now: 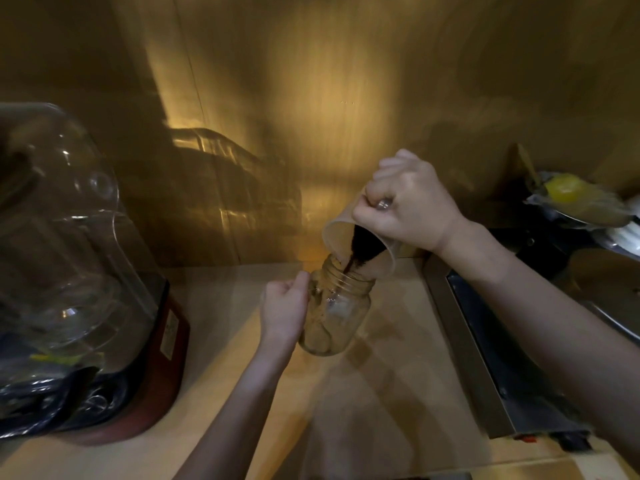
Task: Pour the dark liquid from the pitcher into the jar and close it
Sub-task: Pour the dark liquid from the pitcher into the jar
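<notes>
A clear glass jar (341, 317) with a threaded neck stands on the wooden counter (381, 393), a little tilted, with an ice cube inside. My left hand (284, 306) is wrapped around its left side. Above it my right hand (408, 209) grips a translucent plastic pitcher (346, 233), tipped steeply down to the left. Dark liquid (362, 249) pools at the pitcher's lip and runs in a thin stream into the jar's mouth. No lid is visible.
A blender with a clear dome cover (69, 237) on a red base (166, 368) fills the left side. A metal appliance (485, 348) borders the counter on the right, with dishes and something yellow (564, 188) behind it. A wooden wall stands close behind.
</notes>
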`<state>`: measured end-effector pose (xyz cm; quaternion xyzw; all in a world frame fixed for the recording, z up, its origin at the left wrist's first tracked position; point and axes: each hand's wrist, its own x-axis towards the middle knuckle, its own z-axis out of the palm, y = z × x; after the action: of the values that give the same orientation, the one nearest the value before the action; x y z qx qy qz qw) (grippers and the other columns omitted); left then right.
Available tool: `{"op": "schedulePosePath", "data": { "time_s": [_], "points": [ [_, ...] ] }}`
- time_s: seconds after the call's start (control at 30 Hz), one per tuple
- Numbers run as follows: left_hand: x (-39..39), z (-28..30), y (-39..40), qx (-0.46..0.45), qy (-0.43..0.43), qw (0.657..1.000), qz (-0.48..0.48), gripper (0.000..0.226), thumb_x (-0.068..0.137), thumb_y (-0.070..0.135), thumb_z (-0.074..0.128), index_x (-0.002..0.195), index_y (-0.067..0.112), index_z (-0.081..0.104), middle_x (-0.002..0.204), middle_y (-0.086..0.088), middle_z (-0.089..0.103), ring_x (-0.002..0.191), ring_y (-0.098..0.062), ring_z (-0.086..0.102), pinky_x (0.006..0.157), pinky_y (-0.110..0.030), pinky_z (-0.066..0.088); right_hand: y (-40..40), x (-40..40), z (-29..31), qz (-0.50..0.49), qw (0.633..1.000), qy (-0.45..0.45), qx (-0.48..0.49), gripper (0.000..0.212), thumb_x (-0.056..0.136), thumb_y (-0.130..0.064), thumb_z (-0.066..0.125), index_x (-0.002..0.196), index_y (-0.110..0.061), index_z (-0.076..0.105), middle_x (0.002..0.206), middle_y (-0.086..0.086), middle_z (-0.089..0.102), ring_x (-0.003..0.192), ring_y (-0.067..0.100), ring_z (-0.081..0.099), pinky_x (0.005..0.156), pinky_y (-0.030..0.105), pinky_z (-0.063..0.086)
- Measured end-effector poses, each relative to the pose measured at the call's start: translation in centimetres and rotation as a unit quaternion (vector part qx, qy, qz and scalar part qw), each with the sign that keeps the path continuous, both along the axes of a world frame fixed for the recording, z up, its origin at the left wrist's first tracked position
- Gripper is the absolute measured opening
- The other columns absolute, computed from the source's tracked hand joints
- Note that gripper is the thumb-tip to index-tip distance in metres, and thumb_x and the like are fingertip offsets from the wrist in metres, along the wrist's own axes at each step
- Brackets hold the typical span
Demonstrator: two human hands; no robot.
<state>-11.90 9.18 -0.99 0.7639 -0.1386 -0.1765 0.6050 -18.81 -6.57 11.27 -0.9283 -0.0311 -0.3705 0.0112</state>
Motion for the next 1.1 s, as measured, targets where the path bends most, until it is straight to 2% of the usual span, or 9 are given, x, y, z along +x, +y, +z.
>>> {"op": "schedulePosePath", "data": {
  "time_s": [0.07, 0.27, 0.4, 0.57, 0.67, 0.77, 0.97, 1.1],
  "points": [
    [-0.1, -0.1, 0.0, 0.002, -0.002, 1.000, 0.009, 0.034, 0.073, 0.033, 0.050, 0.048, 0.012, 0.042, 0.053, -0.010, 0.032, 0.054, -0.021, 0.028, 0.057, -0.036, 0.026, 0.0, 0.0, 0.0, -0.002, 1.000, -0.005, -0.002, 0.039, 0.074, -0.019, 0.050, 0.038, -0.005, 0.050, 0.038, 0.003, 0.043, 0.046, 0.014, 0.034, 0.059, 0.026, 0.028],
    [-0.3, -0.1, -0.1, 0.002, 0.017, 1.000, 0.015, 0.031, 0.062, 0.041, 0.045, 0.048, 0.013, 0.042, 0.057, -0.012, 0.034, 0.057, -0.023, 0.032, 0.059, -0.037, 0.029, 0.0, 0.0, 0.1, 0.006, 1.000, -0.001, -0.015, 0.038, 0.074, -0.020, 0.050, 0.039, -0.007, 0.051, 0.044, -0.006, 0.035, 0.047, 0.013, 0.034, 0.060, 0.026, 0.029],
    [-0.3, 0.0, -0.3, 0.003, 0.005, 1.000, 0.022, 0.032, 0.062, 0.041, 0.045, 0.044, 0.014, 0.038, 0.059, -0.015, 0.032, 0.059, -0.025, 0.031, 0.059, -0.038, 0.029, -0.2, -0.1, 0.2, 0.008, 0.999, -0.007, -0.032, 0.036, 0.074, -0.019, 0.051, 0.040, -0.008, 0.051, 0.039, 0.003, 0.046, 0.048, 0.013, 0.036, 0.060, 0.025, 0.028],
    [-0.4, 0.0, -0.3, 0.004, -0.001, 1.000, 0.007, 0.034, 0.063, 0.042, 0.044, 0.043, 0.015, 0.039, 0.056, -0.015, 0.034, 0.057, -0.025, 0.033, 0.059, -0.038, 0.030, -0.2, -0.1, 0.3, 0.012, 0.999, -0.026, -0.042, 0.035, 0.072, -0.012, 0.054, 0.038, -0.010, 0.046, 0.037, 0.007, 0.047, 0.045, 0.016, 0.038, 0.060, 0.026, 0.030],
    [-0.5, 0.0, -0.4, -0.001, 0.004, 1.000, 0.005, 0.033, 0.064, 0.042, 0.044, 0.043, 0.016, 0.040, 0.051, -0.009, 0.035, 0.054, -0.024, 0.034, 0.059, -0.036, 0.030, -0.4, -0.1, 0.3, 0.010, 0.998, -0.021, -0.055, 0.035, 0.072, -0.011, 0.055, 0.038, -0.009, 0.047, 0.037, 0.007, 0.047, 0.044, 0.018, 0.040, 0.060, 0.025, 0.030],
    [-0.6, 0.1, -0.7, -0.005, -0.003, 1.000, 0.012, 0.035, 0.070, 0.039, 0.047, 0.047, 0.014, 0.041, 0.056, -0.014, 0.033, 0.057, -0.024, 0.032, 0.059, -0.037, 0.029, -0.5, -0.2, 0.3, 0.010, 0.998, -0.020, -0.061, 0.035, 0.072, -0.011, 0.054, 0.038, -0.009, 0.046, 0.037, 0.008, 0.048, 0.043, 0.022, 0.043, 0.059, 0.027, 0.030],
    [-0.8, 0.5, -1.0, -0.016, -0.005, 1.000, 0.009, 0.036, 0.078, 0.033, 0.050, 0.048, 0.014, 0.040, 0.057, -0.011, 0.033, 0.056, -0.023, 0.031, 0.058, -0.035, 0.028, -0.8, -0.3, 1.0, 0.011, 0.997, -0.034, -0.074, 0.036, 0.071, -0.010, 0.054, 0.037, -0.011, 0.045, 0.036, 0.008, 0.046, 0.042, 0.020, 0.041, 0.059, 0.025, 0.027],
    [-1.0, 0.8, -1.2, -0.019, -0.014, 1.000, 0.002, 0.036, 0.073, 0.036, 0.048, 0.046, 0.015, 0.038, 0.054, -0.009, 0.032, 0.053, -0.022, 0.030, 0.057, -0.035, 0.027, -0.8, -0.3, 0.9, 0.016, 0.996, -0.021, -0.088, 0.035, 0.070, -0.007, 0.057, 0.037, -0.009, 0.046, 0.036, 0.007, 0.048, 0.041, 0.022, 0.043, 0.060, 0.024, 0.027]
  ]
}}
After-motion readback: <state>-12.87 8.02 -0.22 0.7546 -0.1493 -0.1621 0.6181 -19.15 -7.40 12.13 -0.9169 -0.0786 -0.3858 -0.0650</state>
